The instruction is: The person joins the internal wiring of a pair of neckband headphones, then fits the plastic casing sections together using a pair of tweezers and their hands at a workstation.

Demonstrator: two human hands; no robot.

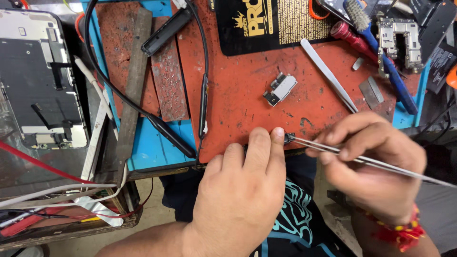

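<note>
Two hands [304, 176] over worn red mat [247, 100], cluttered bench.

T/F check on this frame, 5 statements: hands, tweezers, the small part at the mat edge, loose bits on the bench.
1. The right hand holds thin metal tweezers. True.
2. The tweezer tips meet a small dark part at the near edge of the red mat. True.
3. The left hand is lifted clear of the bench. False: its fingertips press down beside the small dark part.
4. A small silver component lies loose on the red mat. True.
5. The opened phone lies at the right of the mat. False: it lies at the far left.
</note>
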